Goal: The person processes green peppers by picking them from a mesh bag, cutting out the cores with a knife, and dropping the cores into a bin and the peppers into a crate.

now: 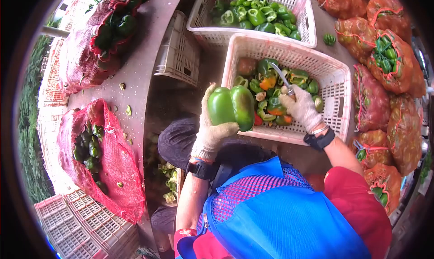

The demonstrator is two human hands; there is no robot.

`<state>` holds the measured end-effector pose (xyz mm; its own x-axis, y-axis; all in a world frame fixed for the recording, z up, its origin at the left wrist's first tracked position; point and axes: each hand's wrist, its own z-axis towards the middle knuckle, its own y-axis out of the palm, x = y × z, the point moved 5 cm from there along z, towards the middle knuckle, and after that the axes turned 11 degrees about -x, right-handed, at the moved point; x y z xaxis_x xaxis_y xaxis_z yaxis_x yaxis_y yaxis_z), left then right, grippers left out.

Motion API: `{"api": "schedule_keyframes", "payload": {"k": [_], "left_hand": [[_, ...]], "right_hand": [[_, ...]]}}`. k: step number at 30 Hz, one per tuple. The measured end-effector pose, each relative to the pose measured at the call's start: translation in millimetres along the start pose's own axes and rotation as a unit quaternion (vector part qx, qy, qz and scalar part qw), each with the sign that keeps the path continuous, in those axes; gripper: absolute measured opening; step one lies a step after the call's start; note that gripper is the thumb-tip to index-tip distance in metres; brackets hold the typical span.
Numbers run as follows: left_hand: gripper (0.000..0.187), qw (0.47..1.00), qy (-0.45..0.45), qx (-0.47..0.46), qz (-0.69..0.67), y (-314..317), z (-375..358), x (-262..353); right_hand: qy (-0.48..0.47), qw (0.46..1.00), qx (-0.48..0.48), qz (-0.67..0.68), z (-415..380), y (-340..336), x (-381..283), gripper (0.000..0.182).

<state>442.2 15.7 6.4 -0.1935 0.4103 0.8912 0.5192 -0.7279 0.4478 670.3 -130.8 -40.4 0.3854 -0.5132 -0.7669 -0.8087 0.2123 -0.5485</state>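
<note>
A large green bell pepper [244,106] rests in my gloved left hand [211,123], whose fingers and thumb wrap round its side and underside. My right hand [302,106], also in a pale glove, grips the handle of a small knife with a curved metal blade [279,73]. The blade points up and left, apart from the pepper. Below the right hand stands a white plastic crate [332,69] holding cut and discoloured peppers [264,85], some green, some orange or red.
Behind it, another white crate [312,21] holds green peppers [257,17]. At left, an open pink mesh sack [122,168] and a fuller sack [79,55] lie on a ledge. Orange mesh sacks [402,128] line the right. Stacked crates [86,223] stand at lower left.
</note>
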Motion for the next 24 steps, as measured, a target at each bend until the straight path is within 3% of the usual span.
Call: {"api": "schedule_keyframes", "payload": {"k": [1,2,3,5,6,9,10,13,14,17,19,21,22,23,24], "left_hand": [[0.103,0.996,0.033,0.001,0.08,-1.6,-3.0,6.4],[0.105,0.966,0.063,-0.002,0.25,2.9,-6.5,18.9],[0.103,0.946,0.087,0.004,0.312,5.7,-9.9,24.1],[0.1,0.896,0.129,0.016,0.425,15.6,-18.9,27.1],[0.109,0.862,0.1,0.026,0.496,12.6,-22.3,24.6],[0.106,0.852,0.122,0.062,0.505,1.7,-26.8,18.7],[0.099,0.833,0.136,0.063,0.532,4.9,-28.0,23.6],[0.092,0.793,0.164,0.041,0.585,12.8,-25.2,27.4],[0.088,0.793,0.159,0.061,0.585,9.7,-22.8,23.7],[0.087,0.794,0.142,0.111,0.58,5.3,-16.2,25.0],[0.093,0.889,0.066,0.15,0.428,-6.7,-17.6,20.6],[0.099,0.967,-0.007,0.162,0.198,-16.5,-18.2,16.2],[0.102,0.991,0.032,0.122,0.053,-25.1,-18.0,10.3],[0.102,0.989,0.043,0.089,-0.11,-23.6,-19.5,11.4],[0.103,0.983,0.065,0.073,-0.155,-18.2,-21.0,18.8]], "right_hand": [[-0.013,0.987,-0.047,0.153,-6.6,9.9,-28.0,0.051],[-0.114,0.958,-0.062,0.257,-5.5,22.8,-51.4,0.059],[-0.211,0.906,-0.075,0.358,-4.7,32.0,-72.1,0.066],[-0.262,0.93,-0.128,0.223,-10.9,28.1,-116.2,0.071],[-0.253,0.915,-0.153,0.274,-9.4,39.4,-120.6,0.072],[-0.181,0.962,-0.15,0.142,-0.8,52.1,-112.9,0.066],[-0.189,0.958,-0.132,0.168,-1.0,57.9,-107.7,0.057],[-0.106,0.945,-0.187,0.245,-1.7,64.3,-97.0,0.053],[-0.146,0.939,-0.18,0.253,-6.6,63.2,-102.1,0.045],[0.015,0.885,-0.23,0.403,-21.1,45.5,-99.2,0.041],[0.003,0.866,-0.146,0.479,-22.1,26.6,-101.6,0.033],[-0.02,0.906,-0.092,0.412,-10.8,4.0,-76.7,0.028],[-0.033,0.982,-0.019,0.187,1.3,-5.7,-60.7,0.031],[-0.045,0.996,0.058,-0.048,9.5,-11.4,-50.5,0.035],[-0.045,0.991,0.09,-0.091,7.4,-14.8,-45.8,0.043]]}}
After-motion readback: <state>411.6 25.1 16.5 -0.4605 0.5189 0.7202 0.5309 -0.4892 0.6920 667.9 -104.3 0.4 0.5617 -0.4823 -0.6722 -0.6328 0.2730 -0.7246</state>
